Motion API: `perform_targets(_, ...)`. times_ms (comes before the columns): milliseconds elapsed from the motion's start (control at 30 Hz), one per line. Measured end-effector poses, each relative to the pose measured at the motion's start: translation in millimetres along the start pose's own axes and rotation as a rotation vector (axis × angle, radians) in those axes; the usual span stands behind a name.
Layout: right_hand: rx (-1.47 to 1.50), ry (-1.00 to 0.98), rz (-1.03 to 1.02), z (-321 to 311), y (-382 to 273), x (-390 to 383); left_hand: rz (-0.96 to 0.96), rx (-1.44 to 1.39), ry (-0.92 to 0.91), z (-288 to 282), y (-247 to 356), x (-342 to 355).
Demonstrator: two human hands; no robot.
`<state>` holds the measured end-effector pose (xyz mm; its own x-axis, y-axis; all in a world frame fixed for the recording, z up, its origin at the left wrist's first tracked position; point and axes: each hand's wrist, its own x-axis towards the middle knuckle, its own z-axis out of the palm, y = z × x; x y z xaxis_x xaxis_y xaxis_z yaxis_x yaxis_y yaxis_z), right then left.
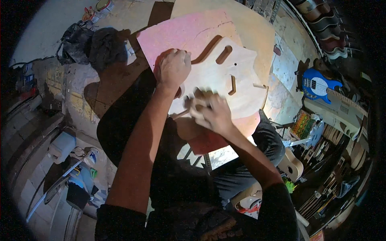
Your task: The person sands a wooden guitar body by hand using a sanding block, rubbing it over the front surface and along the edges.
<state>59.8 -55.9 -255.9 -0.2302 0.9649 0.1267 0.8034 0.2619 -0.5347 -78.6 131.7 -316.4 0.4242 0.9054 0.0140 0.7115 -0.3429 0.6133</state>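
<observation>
A pale, unfinished wooden guitar body with routed slots and cavities lies flat across my lap on a pink-red board. My left hand is closed over the far left edge of the body, its fingers curled. Low on the body's near edge, my right hand is smeared by motion. Its fingers are bent as if round something small, but the blur hides what that is. Both forearms reach in from the lower edge.
Beyond the board is a pale yellow-orange surface. A blue electric guitar rests at the right, with several guitar bodies hanging above it. Stacked wood pieces stand lower right. A dark bag lies far left; a plastic jug is lower left.
</observation>
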Motion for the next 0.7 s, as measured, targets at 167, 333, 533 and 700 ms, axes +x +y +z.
perform_targets(167,-0.008,-0.001,0.092,4,0,12,-0.001,-0.033,-0.062,-1,-7,5)
perform_targets(333,-0.038,-0.022,0.116,-5,10,-75,-0.053,0.026,-0.041,0,5,10)
perform_targets(533,-0.077,0.264,0.365,-5,30,41,-0.07,0.115,-0.077,-9,11,4)
perform_targets(700,0.004,0.142,0.204,0,12,-65,-0.086,0.148,-0.059,-9,20,4)
